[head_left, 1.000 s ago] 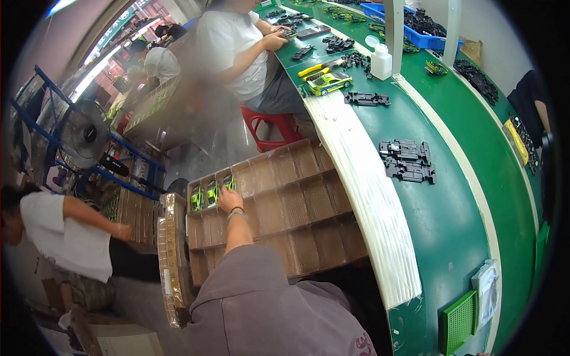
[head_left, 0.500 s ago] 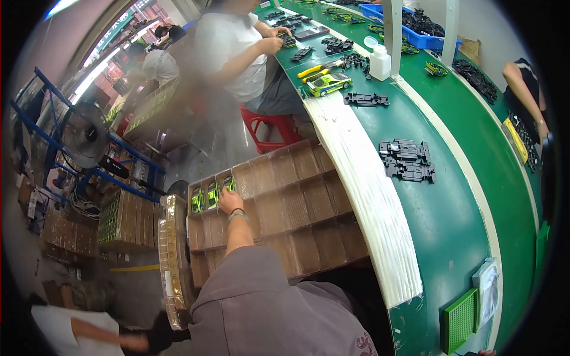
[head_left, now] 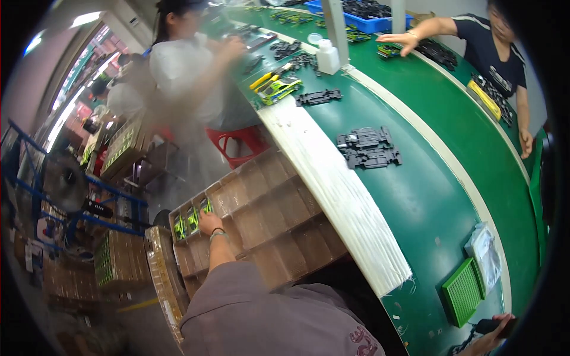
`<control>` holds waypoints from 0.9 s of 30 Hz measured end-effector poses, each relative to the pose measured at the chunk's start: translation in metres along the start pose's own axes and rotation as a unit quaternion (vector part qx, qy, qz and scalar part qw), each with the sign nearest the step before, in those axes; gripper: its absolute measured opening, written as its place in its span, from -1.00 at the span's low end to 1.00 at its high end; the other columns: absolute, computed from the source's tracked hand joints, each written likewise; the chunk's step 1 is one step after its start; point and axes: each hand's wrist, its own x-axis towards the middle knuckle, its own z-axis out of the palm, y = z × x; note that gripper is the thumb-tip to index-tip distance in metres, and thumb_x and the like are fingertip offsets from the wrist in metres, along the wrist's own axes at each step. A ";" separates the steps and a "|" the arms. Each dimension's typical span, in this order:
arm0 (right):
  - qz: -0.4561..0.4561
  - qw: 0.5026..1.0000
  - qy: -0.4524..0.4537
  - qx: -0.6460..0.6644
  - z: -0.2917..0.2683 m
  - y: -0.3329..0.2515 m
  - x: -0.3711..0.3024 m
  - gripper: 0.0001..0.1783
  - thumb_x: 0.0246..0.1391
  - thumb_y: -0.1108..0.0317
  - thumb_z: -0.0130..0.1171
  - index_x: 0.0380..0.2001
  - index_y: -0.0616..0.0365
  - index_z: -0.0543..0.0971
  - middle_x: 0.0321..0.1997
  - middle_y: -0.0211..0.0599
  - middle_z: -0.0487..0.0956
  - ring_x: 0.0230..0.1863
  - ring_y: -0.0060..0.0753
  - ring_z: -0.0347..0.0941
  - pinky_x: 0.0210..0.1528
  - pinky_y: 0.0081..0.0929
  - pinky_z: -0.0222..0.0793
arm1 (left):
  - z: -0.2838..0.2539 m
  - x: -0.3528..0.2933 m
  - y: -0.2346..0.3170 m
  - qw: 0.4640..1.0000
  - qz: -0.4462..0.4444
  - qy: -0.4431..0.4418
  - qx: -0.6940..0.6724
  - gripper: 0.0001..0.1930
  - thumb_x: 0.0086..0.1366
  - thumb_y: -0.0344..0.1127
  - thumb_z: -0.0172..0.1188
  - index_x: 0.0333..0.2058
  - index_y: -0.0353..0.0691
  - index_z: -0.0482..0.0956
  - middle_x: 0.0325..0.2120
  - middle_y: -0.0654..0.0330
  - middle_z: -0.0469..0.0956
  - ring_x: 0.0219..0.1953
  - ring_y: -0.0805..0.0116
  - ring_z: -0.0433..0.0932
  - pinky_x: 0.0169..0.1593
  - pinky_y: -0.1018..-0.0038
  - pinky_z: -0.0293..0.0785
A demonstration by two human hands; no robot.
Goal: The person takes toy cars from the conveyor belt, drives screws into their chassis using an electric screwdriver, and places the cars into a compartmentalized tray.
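Note:
At the end of the far row of a brown compartmented carton (head_left: 267, 207), my left hand (head_left: 209, 222) reaches down with its fingers closed on a green toy car (head_left: 206, 205). Two more green toy cars (head_left: 186, 222) stand beside it in neighbouring compartments. Low at the right edge, my right hand (head_left: 493, 342) is closed around a dark object (head_left: 488, 326) whose kind I cannot make out. Close to that hand are a green perforated tray (head_left: 463, 293) and a clear plastic bag (head_left: 485, 255).
Black car chassis (head_left: 369, 147) lie on the green bench, beyond white foam sheeting (head_left: 338, 190). Farther off are a toy car (head_left: 278, 90), a white bottle (head_left: 327, 57) and a blue bin (head_left: 362, 24). One co-worker sits on a red stool (head_left: 237, 145); another reaches across the bench.
The whole view has shifted, with the bench and carton lower and further left. My right hand has come further into view with the dark object. Across the bench, a co-worker's arm now stretches out.

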 end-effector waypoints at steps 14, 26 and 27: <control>0.037 0.982 -0.089 0.160 -0.009 0.034 0.005 -0.76 0.13 0.35 -0.02 -0.23 0.33 0.34 -0.47 -0.38 0.30 -0.44 -0.58 0.22 -0.26 -0.64 0.21 | 0.000 0.007 -0.006 1.000 -0.016 -0.003 0.015 -0.69 0.08 -0.32 -0.07 -0.21 -0.22 0.52 -0.32 -0.05 0.53 -0.28 -0.02 0.49 -0.16 0.18 0.37; 0.019 0.983 -0.066 0.168 0.002 0.015 -0.001 -0.77 0.06 0.35 0.06 -0.29 0.26 0.31 -0.59 -0.39 0.35 -0.56 -0.59 0.28 -0.42 -0.66 0.18 | -0.009 0.011 -0.012 0.995 -0.036 -0.078 0.041 -0.66 0.16 -0.25 -0.15 -0.11 -0.09 0.45 -0.28 -0.05 0.51 -0.25 -0.05 0.49 -0.18 0.16 0.40; 0.022 0.982 -0.065 0.173 0.003 0.012 -0.001 -0.78 0.06 0.35 0.05 -0.31 0.25 0.31 -0.59 -0.38 0.34 -0.56 -0.58 0.28 -0.42 -0.66 0.19 | -0.005 0.012 -0.015 0.997 -0.030 -0.065 0.042 -0.66 0.16 -0.25 -0.14 -0.11 -0.10 0.45 -0.27 -0.05 0.51 -0.25 -0.04 0.49 -0.17 0.15 0.39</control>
